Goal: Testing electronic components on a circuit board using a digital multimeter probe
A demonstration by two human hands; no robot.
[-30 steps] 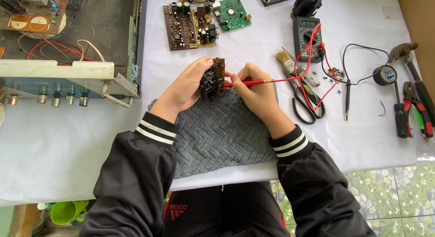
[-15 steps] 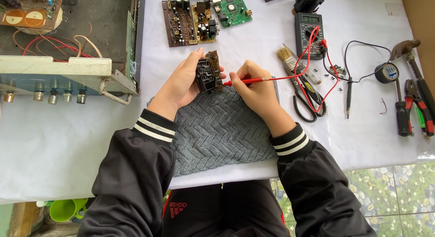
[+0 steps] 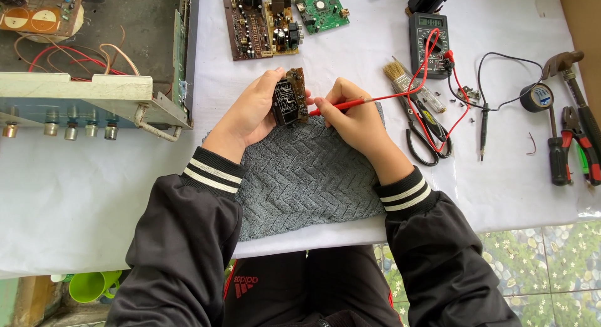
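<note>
My left hand (image 3: 250,111) holds a small brown circuit board (image 3: 289,97) upright over a grey woven cloth (image 3: 307,177). My right hand (image 3: 350,114) grips a red test probe (image 3: 341,105) like a pen, its tip against the board's right edge. The probe's red lead runs up to a dark multimeter (image 3: 429,42) at the back. A black probe (image 3: 483,130) lies loose on the white table cover to the right.
An opened amplifier chassis (image 3: 94,58) fills the left. Two circuit boards (image 3: 269,20) lie at the back. Scissors (image 3: 426,139), a brush (image 3: 400,73), a tape roll (image 3: 537,97), a hammer (image 3: 563,64), a screwdriver and pliers (image 3: 579,148) lie on the right.
The view has shifted slightly. My left hand has tilted the small board a little while the red probe tip stays against it.
</note>
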